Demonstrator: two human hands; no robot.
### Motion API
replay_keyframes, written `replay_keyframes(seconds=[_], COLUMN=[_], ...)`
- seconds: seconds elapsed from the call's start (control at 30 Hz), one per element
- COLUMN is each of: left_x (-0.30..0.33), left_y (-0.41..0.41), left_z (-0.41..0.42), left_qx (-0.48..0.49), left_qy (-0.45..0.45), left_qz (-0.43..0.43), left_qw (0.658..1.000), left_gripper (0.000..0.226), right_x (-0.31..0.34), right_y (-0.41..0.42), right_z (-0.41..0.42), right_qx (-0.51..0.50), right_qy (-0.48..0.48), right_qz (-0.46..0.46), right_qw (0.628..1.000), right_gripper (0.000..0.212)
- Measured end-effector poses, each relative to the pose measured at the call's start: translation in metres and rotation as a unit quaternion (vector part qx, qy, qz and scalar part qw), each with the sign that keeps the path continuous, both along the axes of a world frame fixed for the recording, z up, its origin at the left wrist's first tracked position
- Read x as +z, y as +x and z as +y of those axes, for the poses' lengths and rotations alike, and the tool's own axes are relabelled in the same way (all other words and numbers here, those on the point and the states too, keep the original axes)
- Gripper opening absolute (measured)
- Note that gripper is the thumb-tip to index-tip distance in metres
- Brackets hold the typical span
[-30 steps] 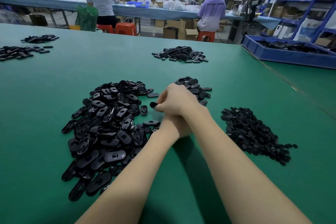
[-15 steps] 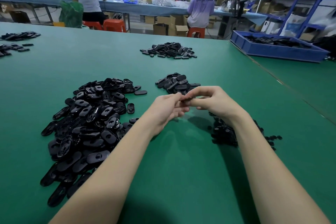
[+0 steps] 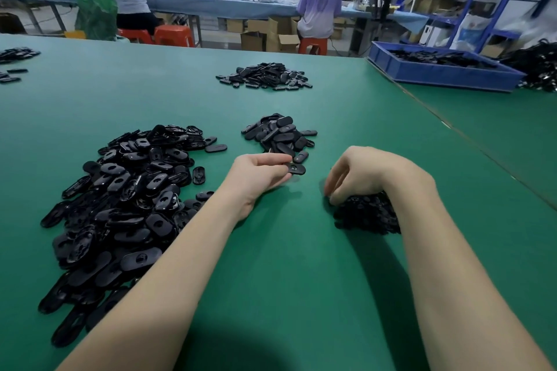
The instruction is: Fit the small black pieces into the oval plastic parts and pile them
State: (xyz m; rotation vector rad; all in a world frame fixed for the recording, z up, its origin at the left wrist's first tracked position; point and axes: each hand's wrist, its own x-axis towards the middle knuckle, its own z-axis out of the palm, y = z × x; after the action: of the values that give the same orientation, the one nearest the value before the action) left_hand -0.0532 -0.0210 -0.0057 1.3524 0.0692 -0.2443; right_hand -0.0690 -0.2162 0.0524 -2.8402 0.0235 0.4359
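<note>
Landmark for everything below: the big heap of oval parts (image 3: 126, 202) on the green surface (image 3: 286, 280).

Big heap sits far left of my view, loose and overlapping, glossy hard plastic shells. I judge them light, rigid and slick; they'll skate over each other, so I wouldn't dig from the middle. Best taken from the heap's right fringe, where singles lie flat, pinched across the short width at one end so the round recess in the middle stays free.

Just right of the heap: left hand (image 3: 259, 175), fingers curled, thumb on top, pinching one oval part (image 3: 297, 169) by its near end. The part sticks out past the fingertips, recess facing up. From here I can't tell whether an insert is seated in it.

Right of the heap and slightly further from me, just beyond that held part: the smaller pile of ovals (image 3: 281, 134), which I take to be the finished stack. The held piece hovers at its near edge.

Further right again: right hand (image 3: 361, 173), fingers curled down with the tips at the near-left edge of the mound of small black pieces (image 3: 369, 214). Tips are blurred; I can't tell whether it has one pinched or is only touching the mound. Those pieces look tiny and featherweight, easy to fumble or flick away. I'd take one between thumb and forefinger by its rim, not scoop.
</note>
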Motion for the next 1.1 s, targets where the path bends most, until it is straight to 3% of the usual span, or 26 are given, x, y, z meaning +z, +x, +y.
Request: replay_keyframes(seconds=[0.2, 0.27, 0.37, 0.47, 0.6, 0.87, 1.1], left_x=[0.001, 0.002, 0.004, 0.007, 0.009, 0.003, 0.001], left_y=[0.000, -0.001, -0.001, -0.004, -0.008, -0.004, -0.005], left_z=[0.003, 0.003, 0.003, 0.002, -0.001, 0.000, 0.001], left_qx=[0.007, 0.012, 0.011, -0.022, -0.060, -0.012, 0.007], left_qy=[-0.028, -0.043, -0.072, -0.093, -0.064, 0.017, 0.019], left_qz=[0.010, 0.012, 0.021, 0.025, 0.011, -0.037, -0.095], left_qw=[1.000, 0.999, 0.997, 0.995, 0.996, 0.999, 0.995], left_gripper=[0.023, 0.020, 0.020, 0.029, 0.034, 0.008, 0.023], right_x=[-0.002, -0.003, -0.008, -0.014, -0.018, -0.024, -0.027], right_y=[0.000, 0.001, 0.001, 0.002, 0.004, 0.005, 0.005], right_z=[0.000, -0.001, 0.003, 0.010, 0.018, 0.022, 0.031], right_qx=[0.005, 0.001, -0.050, -0.091, -0.102, -0.122, -0.143], right_qy=[0.016, 0.108, 0.288, 0.371, 0.403, 0.411, 0.420], right_qz=[-0.012, -0.052, -0.107, -0.106, -0.104, -0.106, -0.096], right_qw=[1.000, 0.993, 0.950, 0.918, 0.904, 0.897, 0.891], right_gripper=[0.007, 0.004, 0.008, 0.008, 0.008, 0.007, 0.005])
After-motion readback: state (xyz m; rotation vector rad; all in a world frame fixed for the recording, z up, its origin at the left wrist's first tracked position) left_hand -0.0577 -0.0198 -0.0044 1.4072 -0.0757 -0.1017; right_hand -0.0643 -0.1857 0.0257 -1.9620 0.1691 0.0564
